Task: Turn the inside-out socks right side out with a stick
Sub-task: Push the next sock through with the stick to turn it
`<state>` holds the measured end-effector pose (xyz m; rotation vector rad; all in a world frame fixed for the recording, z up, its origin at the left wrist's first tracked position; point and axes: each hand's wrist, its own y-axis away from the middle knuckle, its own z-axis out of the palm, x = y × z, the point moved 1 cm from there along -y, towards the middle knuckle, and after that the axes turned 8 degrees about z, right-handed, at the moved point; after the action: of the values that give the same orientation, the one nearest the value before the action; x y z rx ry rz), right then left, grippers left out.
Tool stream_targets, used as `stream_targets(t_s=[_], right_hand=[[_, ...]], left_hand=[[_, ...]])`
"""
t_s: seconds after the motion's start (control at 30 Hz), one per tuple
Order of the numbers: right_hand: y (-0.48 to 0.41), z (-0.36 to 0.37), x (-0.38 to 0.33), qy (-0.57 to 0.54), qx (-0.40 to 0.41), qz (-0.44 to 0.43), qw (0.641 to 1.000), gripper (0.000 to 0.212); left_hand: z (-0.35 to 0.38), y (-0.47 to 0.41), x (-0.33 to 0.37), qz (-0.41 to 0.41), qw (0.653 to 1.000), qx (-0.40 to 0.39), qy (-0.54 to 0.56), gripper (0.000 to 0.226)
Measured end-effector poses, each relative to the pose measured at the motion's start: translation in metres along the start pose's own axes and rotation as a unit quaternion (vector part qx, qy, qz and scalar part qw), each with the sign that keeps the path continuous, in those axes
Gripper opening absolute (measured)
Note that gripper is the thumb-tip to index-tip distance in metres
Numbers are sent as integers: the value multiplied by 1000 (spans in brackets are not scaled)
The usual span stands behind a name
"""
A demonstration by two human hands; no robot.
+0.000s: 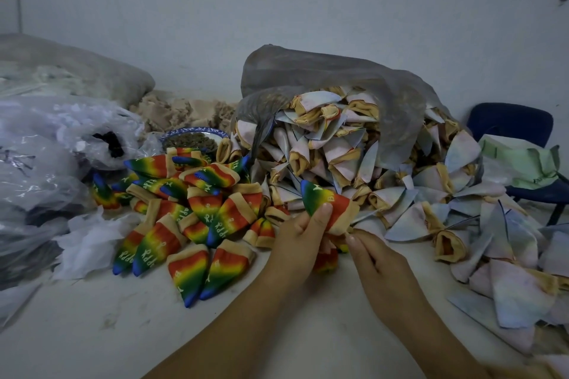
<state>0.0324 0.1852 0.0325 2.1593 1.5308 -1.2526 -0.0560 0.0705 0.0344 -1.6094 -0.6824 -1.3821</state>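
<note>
Fingers (321, 214) of the left hand (295, 243) curled round the rainbow sock (329, 201), whose toe slanted up-left beyond them; the right hand (372, 255) pinched its cuff just beside. No stick showed.

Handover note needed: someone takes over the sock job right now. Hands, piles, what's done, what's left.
Left hand: grips the rainbow sock at the middle of the table.
Right hand: pinches that sock's cuff end.
Stick: cannot make it out in this view.
Done: the rainbow pile lies left of the hands, right side out.
Left: many pale inside-out socks spill from the grey bag and spread to the right of the hands.
</note>
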Motion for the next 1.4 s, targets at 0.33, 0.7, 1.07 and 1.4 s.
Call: stream_targets(t_s=[0.33,0.7,1.07,1.4], right_hand=[[-5,-19,23,161,68,-1,985,26],[-2,-20,16,182,59,-12,981,30],[-1,-25,15,187,86,3,979,33],[2,-22,10,165,104,46,980,31]], left_hand=[[-18,-12,-4,4,996,7,94,32],[-20,-13,-2,-10,991,-2,135,61],[-17,-11,5,-27,994,8,104,45],[-14,-14,-2,-4,976,-5,217,36]])
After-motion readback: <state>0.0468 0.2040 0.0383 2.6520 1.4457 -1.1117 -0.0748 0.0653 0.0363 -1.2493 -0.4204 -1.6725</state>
